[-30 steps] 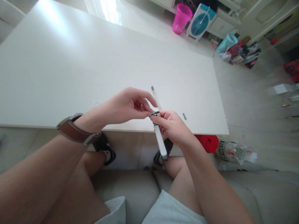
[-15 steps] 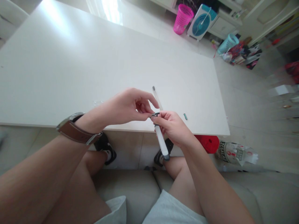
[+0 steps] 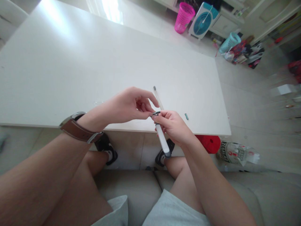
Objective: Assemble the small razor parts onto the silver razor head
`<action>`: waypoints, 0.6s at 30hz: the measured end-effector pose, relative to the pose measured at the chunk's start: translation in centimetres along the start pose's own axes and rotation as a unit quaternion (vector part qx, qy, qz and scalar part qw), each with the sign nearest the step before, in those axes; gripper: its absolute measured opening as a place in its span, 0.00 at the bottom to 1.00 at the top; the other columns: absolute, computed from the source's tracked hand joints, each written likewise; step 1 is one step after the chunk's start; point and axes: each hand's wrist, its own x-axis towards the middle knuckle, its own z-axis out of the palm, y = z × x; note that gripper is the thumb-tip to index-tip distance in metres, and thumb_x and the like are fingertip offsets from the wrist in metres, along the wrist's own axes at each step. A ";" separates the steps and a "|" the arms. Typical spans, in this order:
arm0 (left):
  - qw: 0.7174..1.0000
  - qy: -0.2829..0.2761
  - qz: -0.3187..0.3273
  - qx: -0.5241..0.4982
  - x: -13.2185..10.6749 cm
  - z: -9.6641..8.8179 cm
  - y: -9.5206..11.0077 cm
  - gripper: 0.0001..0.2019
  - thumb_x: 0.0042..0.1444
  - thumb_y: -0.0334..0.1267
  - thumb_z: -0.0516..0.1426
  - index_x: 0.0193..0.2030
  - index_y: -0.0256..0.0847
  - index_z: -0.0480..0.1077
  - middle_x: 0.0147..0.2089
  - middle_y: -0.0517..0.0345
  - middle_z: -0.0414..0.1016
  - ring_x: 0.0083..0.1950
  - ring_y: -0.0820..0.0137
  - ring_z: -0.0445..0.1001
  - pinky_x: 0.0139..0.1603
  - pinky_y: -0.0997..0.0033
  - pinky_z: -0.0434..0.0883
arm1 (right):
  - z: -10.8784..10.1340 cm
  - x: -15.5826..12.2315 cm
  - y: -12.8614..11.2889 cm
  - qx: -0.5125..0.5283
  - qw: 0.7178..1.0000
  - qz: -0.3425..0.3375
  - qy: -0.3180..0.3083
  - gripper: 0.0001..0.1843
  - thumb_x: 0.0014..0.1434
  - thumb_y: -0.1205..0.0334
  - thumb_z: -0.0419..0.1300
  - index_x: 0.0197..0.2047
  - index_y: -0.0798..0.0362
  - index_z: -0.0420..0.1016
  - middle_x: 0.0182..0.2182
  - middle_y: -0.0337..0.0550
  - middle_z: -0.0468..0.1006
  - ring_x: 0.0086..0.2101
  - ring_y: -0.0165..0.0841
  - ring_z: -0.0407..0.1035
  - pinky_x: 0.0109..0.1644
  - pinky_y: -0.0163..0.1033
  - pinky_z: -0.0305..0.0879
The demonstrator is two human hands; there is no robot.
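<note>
Just over the table's near edge, my right hand (image 3: 172, 124) is closed around a tool with a white handle (image 3: 162, 138) and dark grey ends, razor-like in shape. The handle slants down toward my right knee. A small black bar (image 3: 156, 113) lies crosswise at the tool's upper end. My left hand (image 3: 136, 105) pinches the left end of this bar between thumb and fingers, its index finger arched above. Beyond my fingers lies a slim pale stick (image 3: 158, 97) with a grey tip, partly hidden. A small teal-and-dark rectangular piece (image 3: 186, 116) rests right of my right hand.
The white table (image 3: 94, 62) ends just beneath my wrists. A faint clear item (image 3: 98, 103) lies behind my left forearm. Below the table's right side are a red object (image 3: 211, 144) and a clear printed plastic bag (image 3: 237, 153). A pink basket (image 3: 184, 17) stands beyond.
Both hands keep nearly the same hold, and the black bar's tilt looks slightly different. The whole view has shifted a little.
</note>
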 end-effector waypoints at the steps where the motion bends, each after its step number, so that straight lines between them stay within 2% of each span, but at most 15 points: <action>1: 1.000 -0.001 -0.004 -0.007 0.0 0.0 -0.1 0.11 0.45 0.33 0.69 0.38 0.46 0.83 0.28 0.57 0.82 0.31 0.62 0.83 0.31 0.70 0.73 | 0.0 0.0 0.0 0.001 1.000 -0.001 -0.002 0.22 0.52 0.49 0.74 0.26 0.52 0.68 0.17 0.32 0.71 0.18 0.24 0.66 0.19 0.28 0.61; 7: 0.997 0.057 -0.039 -0.042 -0.2 0.0 0.0 0.13 0.41 0.30 0.72 0.36 0.44 0.81 0.30 0.55 0.83 0.34 0.60 0.84 0.36 0.67 0.76 | 0.2 0.0 -0.4 -0.006 1.000 0.009 -0.004 0.22 0.53 0.48 0.75 0.27 0.53 0.70 0.19 0.34 0.74 0.20 0.25 0.68 0.22 0.28 0.66; 14: 0.990 0.139 -0.013 0.005 -0.2 0.2 0.4 0.10 0.45 0.31 0.70 0.35 0.44 0.80 0.31 0.58 0.83 0.36 0.64 0.83 0.39 0.69 0.77 | 0.1 0.1 -0.8 0.002 1.000 0.030 -0.001 0.19 0.56 0.52 0.73 0.28 0.53 0.70 0.22 0.39 0.79 0.21 0.27 0.73 0.23 0.29 0.68; 18: 0.983 0.184 -0.001 0.008 -0.1 0.4 0.7 0.07 0.48 0.33 0.69 0.36 0.43 0.80 0.32 0.57 0.83 0.37 0.64 0.82 0.40 0.68 0.78 | 0.1 0.0 -0.8 0.014 1.000 0.005 0.002 0.14 0.57 0.56 0.71 0.32 0.53 0.71 0.25 0.37 0.78 0.24 0.28 0.75 0.27 0.30 0.71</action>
